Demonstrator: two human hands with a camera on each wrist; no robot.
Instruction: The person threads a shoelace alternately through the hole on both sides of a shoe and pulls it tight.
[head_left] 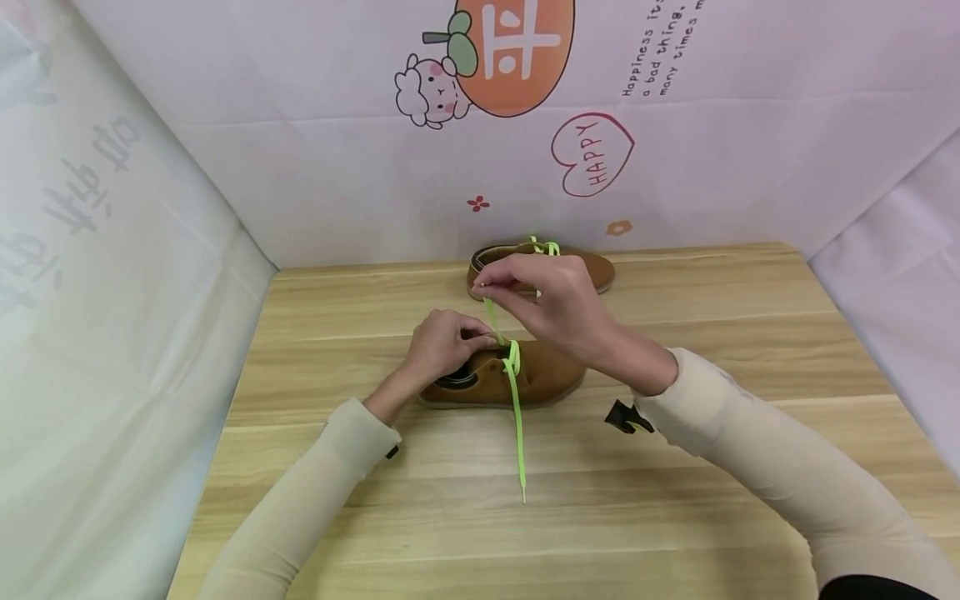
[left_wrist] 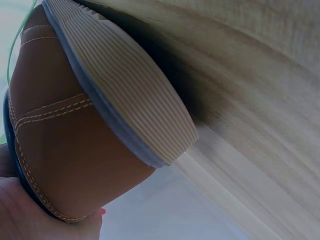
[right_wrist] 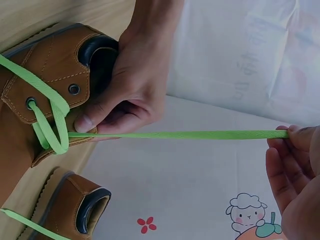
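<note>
A brown shoe (head_left: 551, 375) with a dark collar lies on the table, toe to the right in the head view. Its bright green shoelace (right_wrist: 200, 134) runs taut from the far eyelet flap to my right hand (head_left: 566, 304), which pinches the lace near its end between thumb and fingertips. My left hand (head_left: 446, 342) pinches the shoe's far flap beside the lace. The lace's other end hangs over the near side onto the table. An eyelet (right_wrist: 74, 89) on the near flap has no lace through it. In the left wrist view the shoe's ribbed sole (left_wrist: 130, 85) shows.
Behind my right hand stands a second brown shoe (head_left: 600, 268), also with green lace. The wooden table (head_left: 360, 517) meets a printed white cloth (head_left: 337, 183) at the back; white cloth hangs at both sides too.
</note>
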